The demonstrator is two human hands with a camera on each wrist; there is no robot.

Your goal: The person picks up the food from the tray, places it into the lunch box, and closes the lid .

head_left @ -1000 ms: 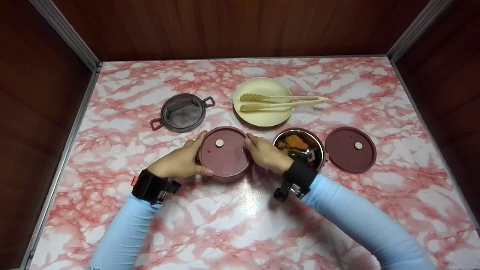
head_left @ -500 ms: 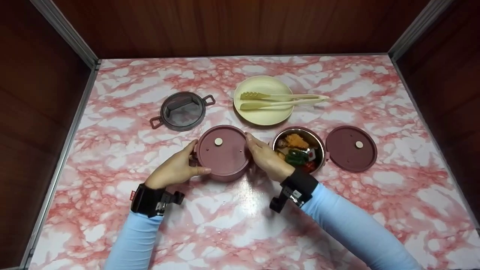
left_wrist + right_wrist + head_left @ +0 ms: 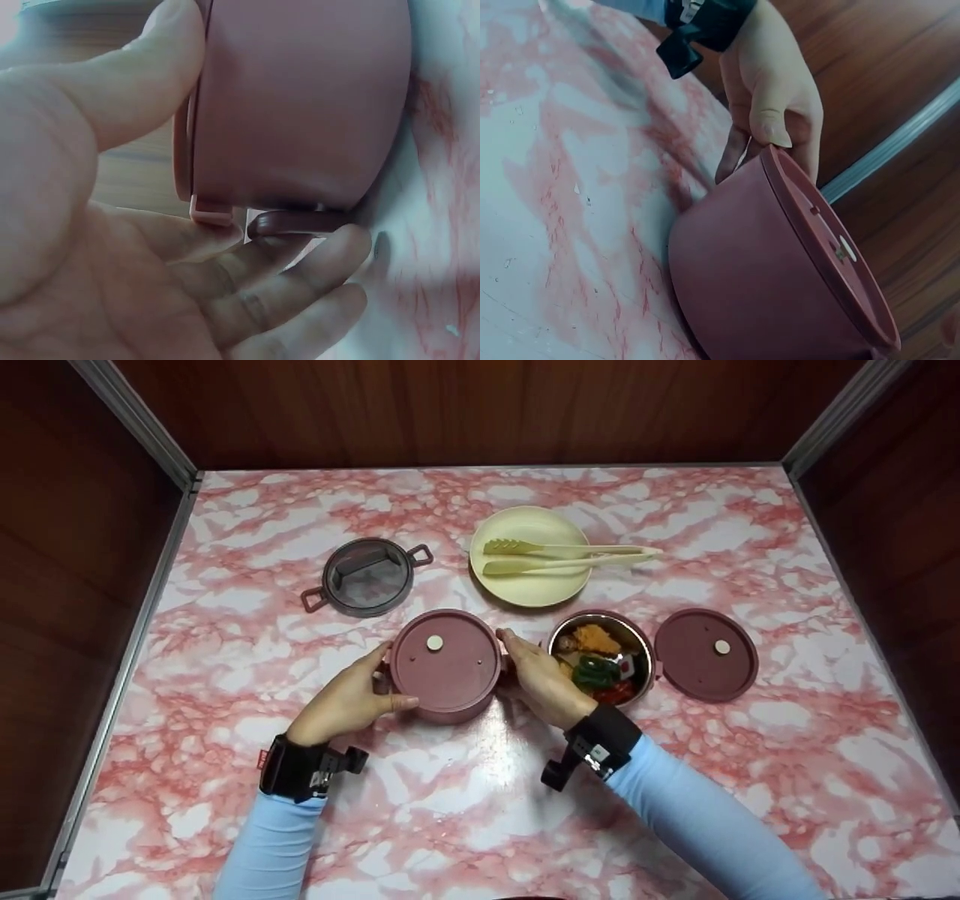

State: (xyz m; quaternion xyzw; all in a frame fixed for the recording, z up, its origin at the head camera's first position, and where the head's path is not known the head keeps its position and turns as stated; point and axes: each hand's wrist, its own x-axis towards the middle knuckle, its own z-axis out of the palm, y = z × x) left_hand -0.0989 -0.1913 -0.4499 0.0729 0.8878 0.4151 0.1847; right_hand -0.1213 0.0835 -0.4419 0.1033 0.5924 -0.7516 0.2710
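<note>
Round maroon plastic lidded container [image 3: 445, 666] sits mid-worktop [image 3: 465, 810], nearer the front edge. Left hand [image 3: 345, 701] cups its left side, thumb on the lid rim, fingers curled at the side latch. Right hand [image 3: 541, 675] grips its right side. Open steel food bowl [image 3: 600, 660] stands just right.

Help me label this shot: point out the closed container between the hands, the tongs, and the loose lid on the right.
closed container [image 3: 445, 664], head view, middle of its lid.
tongs [image 3: 562, 559], head view, middle of the two arms above the plate.
loose lid [image 3: 706, 656], head view, flat top face.
</note>
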